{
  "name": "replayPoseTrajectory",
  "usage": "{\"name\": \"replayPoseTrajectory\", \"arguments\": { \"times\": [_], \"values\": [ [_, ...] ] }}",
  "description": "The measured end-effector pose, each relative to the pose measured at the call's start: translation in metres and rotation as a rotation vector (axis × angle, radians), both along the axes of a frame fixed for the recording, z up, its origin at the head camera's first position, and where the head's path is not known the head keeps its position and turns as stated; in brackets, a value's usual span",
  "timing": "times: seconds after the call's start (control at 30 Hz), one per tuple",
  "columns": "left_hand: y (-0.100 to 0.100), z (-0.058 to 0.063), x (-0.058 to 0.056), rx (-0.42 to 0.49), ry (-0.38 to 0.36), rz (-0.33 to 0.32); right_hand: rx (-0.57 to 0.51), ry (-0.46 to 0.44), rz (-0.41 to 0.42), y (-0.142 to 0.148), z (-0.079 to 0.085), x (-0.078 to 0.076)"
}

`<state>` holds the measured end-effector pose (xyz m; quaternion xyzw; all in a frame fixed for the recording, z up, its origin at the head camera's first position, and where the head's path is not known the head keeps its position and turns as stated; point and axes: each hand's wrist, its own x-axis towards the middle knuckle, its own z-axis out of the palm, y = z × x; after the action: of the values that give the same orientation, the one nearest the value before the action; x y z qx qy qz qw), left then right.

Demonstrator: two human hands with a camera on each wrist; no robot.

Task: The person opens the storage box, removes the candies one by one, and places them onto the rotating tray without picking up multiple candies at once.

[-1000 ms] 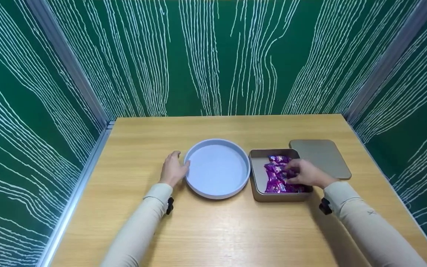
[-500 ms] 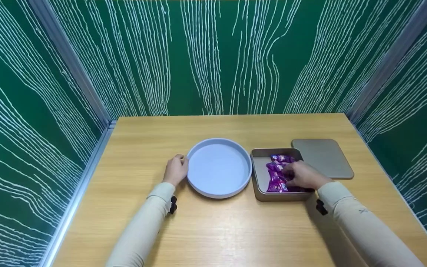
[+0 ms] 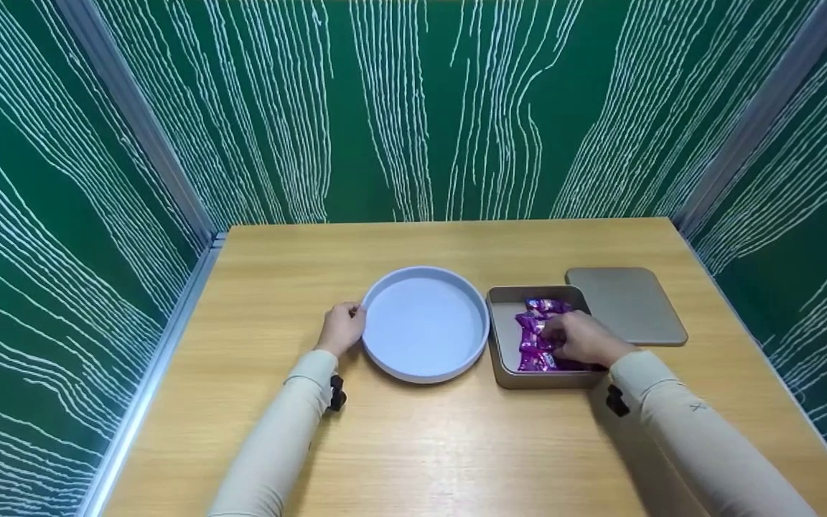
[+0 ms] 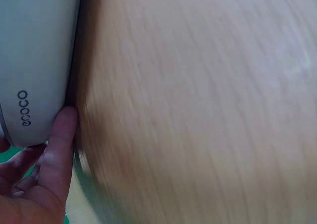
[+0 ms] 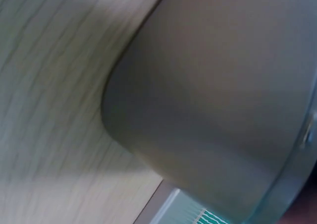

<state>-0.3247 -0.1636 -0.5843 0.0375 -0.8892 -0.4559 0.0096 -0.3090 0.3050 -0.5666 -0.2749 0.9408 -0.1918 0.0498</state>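
A round pale-blue tray (image 3: 424, 330) with a raised rim sits mid-table, "ecoco" printed on its outer side (image 4: 37, 60). My left hand (image 3: 342, 327) holds its left edge; in the left wrist view the thumb presses the outer wall low down, other fingers beside it. On the tray's right stands a square bronze tin (image 3: 503, 370), holding several purple wrapped candies (image 3: 537, 361). My right hand (image 3: 584, 340) reaches in over the tin's right wall, its curled fingers pinching among the candies; the fingertips are partly hidden. The right wrist view shows mostly the tin's outside (image 5: 208, 95).
The tin's flat lid (image 3: 629, 305) lies behind and right of the tin. Both stand on a wooden table (image 3: 413, 438), enclosed by green panels (image 3: 385, 108) with white lines and metal posts at the corners.
My left hand's fingers have curled in on the tray's edge. My right hand has moved slightly left and deeper into the tin, shifting a few candies.
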Motion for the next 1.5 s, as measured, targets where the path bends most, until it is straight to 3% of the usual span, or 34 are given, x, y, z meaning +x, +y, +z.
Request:
{"name": "replayPoseTrajectory", "arguments": {
  "times": [0.33, 0.5, 0.97, 1.27, 1.5],
  "values": [
    [-0.002, -0.001, 0.001, 0.052, -0.037, 0.015, -0.161, -0.072, -0.059, -0.003, 0.007, 0.001],
    [-0.003, -0.003, 0.002, 0.087, -0.019, 0.019, -0.204, -0.105, -0.105, -0.006, 0.017, 0.001],
    [-0.002, -0.004, 0.001, 0.13, -0.062, 0.033, -0.32, -0.144, -0.166, -0.031, 0.042, -0.005],
    [-0.004, -0.004, 0.001, 0.123, -0.07, 0.026, -0.342, -0.163, -0.167, -0.066, 0.051, -0.007],
    [-0.005, -0.004, -0.002, 0.124, -0.096, 0.025, -0.383, -0.126, -0.077, -0.099, 0.05, -0.009]
  ]
}}
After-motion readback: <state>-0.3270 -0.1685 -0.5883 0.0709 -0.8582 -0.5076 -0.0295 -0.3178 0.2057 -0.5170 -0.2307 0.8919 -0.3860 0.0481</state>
